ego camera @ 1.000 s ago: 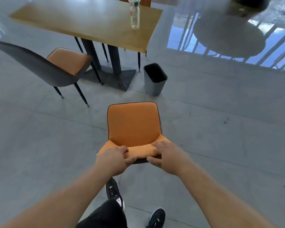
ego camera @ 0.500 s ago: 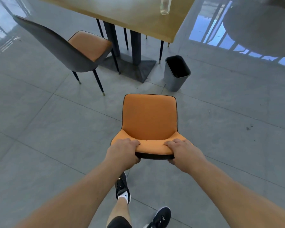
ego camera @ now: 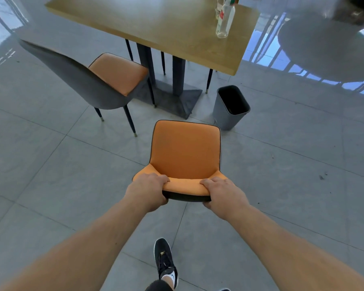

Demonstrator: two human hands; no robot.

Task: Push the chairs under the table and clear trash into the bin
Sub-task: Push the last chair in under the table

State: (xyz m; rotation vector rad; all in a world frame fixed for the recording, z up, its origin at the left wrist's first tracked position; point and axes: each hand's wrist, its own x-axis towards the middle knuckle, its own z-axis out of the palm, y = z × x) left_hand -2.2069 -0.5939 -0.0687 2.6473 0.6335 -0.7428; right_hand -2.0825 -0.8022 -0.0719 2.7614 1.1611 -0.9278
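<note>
An orange chair [ego camera: 185,152] stands in front of me, its seat facing the wooden table [ego camera: 156,24]. My left hand [ego camera: 147,191] grips the left end of its backrest top and my right hand [ego camera: 224,195] grips the right end. A second chair [ego camera: 97,80], grey-backed with an orange seat, stands at the left, its seat partly under the table edge. A clear plastic bottle [ego camera: 225,19] stands on the table's right side, with another bottle behind it. A grey bin [ego camera: 229,108] sits open on the floor just right of the table base.
The table's dark pedestal base [ego camera: 170,97] lies between the two chairs. Thin legs of a further chair [ego camera: 208,79] show beyond the table. A round grey table [ego camera: 328,45] is at the far right. Grey floor tiles surround me, and my black shoe [ego camera: 165,261] is below.
I have walked forward with the orange chair held in both hands; the table, bin and second chair are now nearer.
</note>
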